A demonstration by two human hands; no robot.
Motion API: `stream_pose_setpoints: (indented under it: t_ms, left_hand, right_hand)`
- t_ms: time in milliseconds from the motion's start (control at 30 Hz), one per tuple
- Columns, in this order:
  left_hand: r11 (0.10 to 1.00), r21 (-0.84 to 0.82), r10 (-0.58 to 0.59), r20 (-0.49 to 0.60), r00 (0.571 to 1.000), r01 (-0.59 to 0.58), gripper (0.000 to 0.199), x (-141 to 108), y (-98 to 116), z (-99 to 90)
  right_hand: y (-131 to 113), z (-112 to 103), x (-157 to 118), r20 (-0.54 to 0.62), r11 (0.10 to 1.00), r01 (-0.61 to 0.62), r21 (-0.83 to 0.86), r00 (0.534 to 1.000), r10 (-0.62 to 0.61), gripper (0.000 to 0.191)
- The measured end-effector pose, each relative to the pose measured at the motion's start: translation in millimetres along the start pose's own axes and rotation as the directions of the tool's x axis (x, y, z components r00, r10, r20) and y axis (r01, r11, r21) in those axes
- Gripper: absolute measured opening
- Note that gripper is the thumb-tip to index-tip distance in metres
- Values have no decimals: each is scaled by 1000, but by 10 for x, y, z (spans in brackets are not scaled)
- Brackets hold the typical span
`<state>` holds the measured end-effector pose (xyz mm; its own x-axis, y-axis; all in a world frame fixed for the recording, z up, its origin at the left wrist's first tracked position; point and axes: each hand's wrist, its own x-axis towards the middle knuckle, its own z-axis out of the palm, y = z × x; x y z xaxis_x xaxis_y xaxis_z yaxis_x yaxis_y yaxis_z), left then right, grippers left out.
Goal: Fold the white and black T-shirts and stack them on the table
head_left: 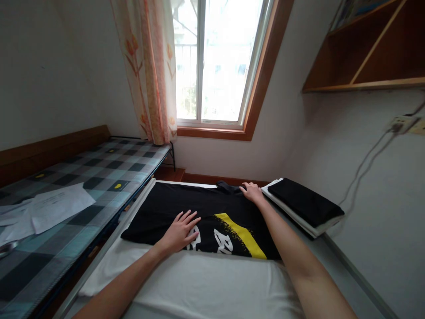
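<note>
White cloth (pixel 212 283) is spread across the near part of the pale desk (pixel 352 274). Beyond it, a black garment (pixel 206 201) is laid flat and folded, marked with a yellow band and white lettering along its near edge. The left hand (pixel 179 232) is placed palm down on the garment, beside the lettering; its grip is open, with the fingers spread. The right hand (pixel 252 191) is rested at the garment's far edge, near a raised dark fold (pixel 227 188); whether fabric is pinched in its grip cannot be told. To the right, a folded stack (pixel 303 204) is seen, black on top and white beneath. To the left, printed papers (pixel 61 207) are scattered on a checked mattress (pixel 99 170). Farther off, a wall socket (pixel 400 125) with plugged cables is seen at right, below a wooden shelf (pixel 368 84). At the far wall, a brown-framed window (pixel 219 66) is partly covered at its left by a floral curtain (pixel 151 75).
</note>
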<state>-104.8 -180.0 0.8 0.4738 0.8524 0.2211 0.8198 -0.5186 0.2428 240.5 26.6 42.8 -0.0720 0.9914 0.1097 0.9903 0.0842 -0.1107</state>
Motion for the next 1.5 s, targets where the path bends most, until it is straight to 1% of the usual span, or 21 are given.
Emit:
stream_pose_setpoints:
  t_ms: [100, 200, 333, 433, 533, 633, 733, 867, 933, 1033, 1067, 1100, 1133, 1167, 1200, 1233, 1267, 1333, 1400, 1433, 1500]
  left_hand:
    - [1000, -4, -4, -3, 1000, 4, 55, -5, 16, -14]
    - [1000, 4, -6, 4, 1000, 6, 55, -8, 31, -25]
    - [1000, 17, -16, 14, 1000, 16, 55, -9, 37, -28]
    - [1000, 29, -3, 4, 1000, 2, 55, -10, 39, -32]
    - [999, 41, 6, 1, 1000, -6, 55, -10, 45, -38]
    - [999, 51, 8, 0, 1000, -8, 55, -10, 52, -37]
    - [998, 66, 13, -7, 1000, -12, 56, -11, 53, -28]
    - [996, 84, 18, -10, 1000, -18, 56, -11, 48, -21]
    - [997, 81, 21, -9, 1000, -20, 56, -9, 46, -23]
    - [998, 68, 16, 8, 1000, -17, 55, -5, 44, -27]
    - [998, 64, 14, 13, 1000, -15, 55, -4, 42, -29]
    - [998, 61, 11, 16, 1000, -12, 55, -2, 41, -31]
    - [998, 58, 9, 21, 1000, -10, 55, 0, 40, -33]
    - [999, 54, 8, 27, 1000, -10, 55, 3, 39, -35]
    - [999, 49, 7, 32, 999, -9, 54, 5, 39, -36]
    - [999, 44, 5, 36, 999, -7, 54, 7, 39, -37]
    - [999, 38, 3, 38, 999, -5, 54, 8, 40, -36]
    - [1000, 24, -4, 36, 999, 3, 54, 6, 43, -32]
    - [1000, 6, -17, 35, 999, 17, 53, 1, 45, -33]
    - [1000, -4, -27, 40, 999, 27, 53, 1, 45, -41]
    - [998, -28, -48, 68, 997, 50, 54, 22, 43, -86]
  right_hand:
    - [28, 128, 197, 73, 996, -85, 32, 994, 82, 54]
    - [40, 217, 308, 81, 984, -151, 96, 986, 143, 53]
    - [13, 277, 411, 97, 976, -171, 133, 983, 159, 43]
    - [-30, 307, 487, 116, 967, -191, 166, 978, 173, 40]
    - [-91, 334, 567, 136, 957, -213, 194, 973, 189, 37]
    - [-164, 357, 643, 160, 943, -244, 226, 964, 211, 31]
    - [-235, 371, 702, 170, 919, -269, 289, 959, 228, 25]
    - [-303, 321, 734, 130, 871, -290, 396, 957, 260, 31]
    - [-322, 235, 725, 79, 846, -290, 448, 955, 285, 38]
    - [-311, 41, 644, -8, 818, -241, 522, 958, 287, 51]
    - [-290, -26, 586, -36, 810, -202, 551, 964, 265, 56]
    - [-258, -87, 508, -64, 791, -137, 596, 974, 217, 61]
    - [-214, -137, 408, -88, 758, -51, 650, 986, 142, 67]
    - [-160, -172, 287, -105, 708, 44, 705, 994, 43, 73]
    - [-98, -191, 149, -111, 649, 131, 750, 991, -72, 78]
    - [-31, -195, -2, -100, 598, 196, 778, 977, -190, 81]
    - [34, -188, -157, -62, 580, 228, 782, 954, -293, 82]
    - [147, -149, -450, 69, 631, 238, 738, 904, -422, 79]
    - [213, -103, -673, 164, 698, 246, 673, 870, -465, 69]
    - [226, -83, -747, 181, 722, 249, 645, 869, -461, 62]
    - [218, -57, -819, 171, 756, 246, 607, 888, -427, 51]
